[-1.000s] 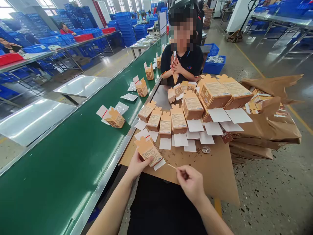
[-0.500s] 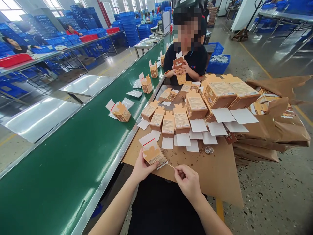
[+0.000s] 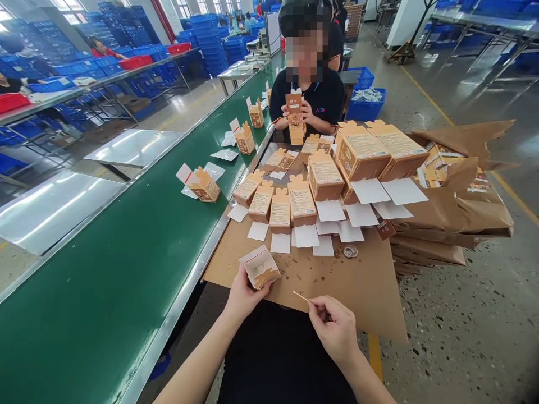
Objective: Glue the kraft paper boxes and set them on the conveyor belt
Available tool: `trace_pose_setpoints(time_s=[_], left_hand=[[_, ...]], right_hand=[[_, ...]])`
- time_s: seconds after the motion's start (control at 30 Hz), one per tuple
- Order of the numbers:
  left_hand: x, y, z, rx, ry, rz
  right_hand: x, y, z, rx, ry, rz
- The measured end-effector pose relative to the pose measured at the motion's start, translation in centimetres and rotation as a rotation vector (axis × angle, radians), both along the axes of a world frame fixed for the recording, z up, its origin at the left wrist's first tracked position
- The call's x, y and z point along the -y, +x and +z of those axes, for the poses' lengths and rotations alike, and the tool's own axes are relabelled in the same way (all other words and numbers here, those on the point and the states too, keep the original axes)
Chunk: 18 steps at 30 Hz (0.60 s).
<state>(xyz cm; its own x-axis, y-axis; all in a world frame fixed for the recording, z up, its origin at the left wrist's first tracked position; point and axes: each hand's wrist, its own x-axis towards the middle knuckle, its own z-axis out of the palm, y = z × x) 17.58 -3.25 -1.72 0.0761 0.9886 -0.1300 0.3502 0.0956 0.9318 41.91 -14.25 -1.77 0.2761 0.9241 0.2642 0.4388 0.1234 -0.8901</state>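
My left hand (image 3: 245,293) is closed around a small open carton (image 3: 261,268), tilted so that its white inside and red-striped flap face up. To its right, my right hand (image 3: 334,325) pinches a cotton swab (image 3: 300,295) by one end. The swab's tip points toward the carton and is apart from it. Both hands are over the near edge of a brown cardboard sheet (image 3: 357,292). Beyond them lie several printed cartons (image 3: 279,209) with white flaps hanging toward me. A small clear round dish (image 3: 350,251) rests on the cardboard, near dark stains.
A green conveyor belt (image 3: 126,269) runs along my left, bearing open cartons (image 3: 204,184) and clear packets (image 3: 224,155). Across the table a co-worker (image 3: 309,95) holds a carton (image 3: 296,120). Brown wrapping paper (image 3: 455,219) bulges at the right, and blue crates (image 3: 368,104) stand behind.
My left hand has tipped the carton so its inside shows. My right hand has drawn the swab away, right and slightly down. The co-worker's carton is more upright.
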Motion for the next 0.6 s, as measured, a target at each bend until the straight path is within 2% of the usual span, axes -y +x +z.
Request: trace_pose_setpoints(time_s=[0.13, 0.2, 0.27, 0.33, 0.4, 0.5, 0.6], left_hand=[[-0.1, -0.4, -0.2, 0.012, 0.039, -0.015], [-0.5, -2.2, 0.0, -0.004, 0.103, 0.066], [-1.1, -5.5, 0.4, -0.03, 0.181, 0.279], [-1.9, -9.8, 1.0, -0.055, 0.241, 0.548], [-2.6, -14.2, 1.7, -0.112, 0.234, 0.739], [-3.9, -18.8, 2.6, -0.219, 0.121, 0.811], [-4.9, -20.6, 2.8, -0.208, 0.03, 0.791]], right_hand=[[-0.4, -0.6, 0.4, 0.018, 0.032, 0.037], [-0.4, -0.7, 0.6, 0.023, 0.04, 0.046], [-0.2, -0.5, 0.6, 0.023, 0.048, 0.032], [0.0, -0.1, 0.4, 0.023, 0.06, -0.001], [0.1, 0.2, 0.2, 0.024, 0.063, -0.02], [-0.3, 0.3, 0.2, 0.017, 0.048, -0.01], [-1.0, 0.1, 0.6, 0.004, 0.037, -0.032]])
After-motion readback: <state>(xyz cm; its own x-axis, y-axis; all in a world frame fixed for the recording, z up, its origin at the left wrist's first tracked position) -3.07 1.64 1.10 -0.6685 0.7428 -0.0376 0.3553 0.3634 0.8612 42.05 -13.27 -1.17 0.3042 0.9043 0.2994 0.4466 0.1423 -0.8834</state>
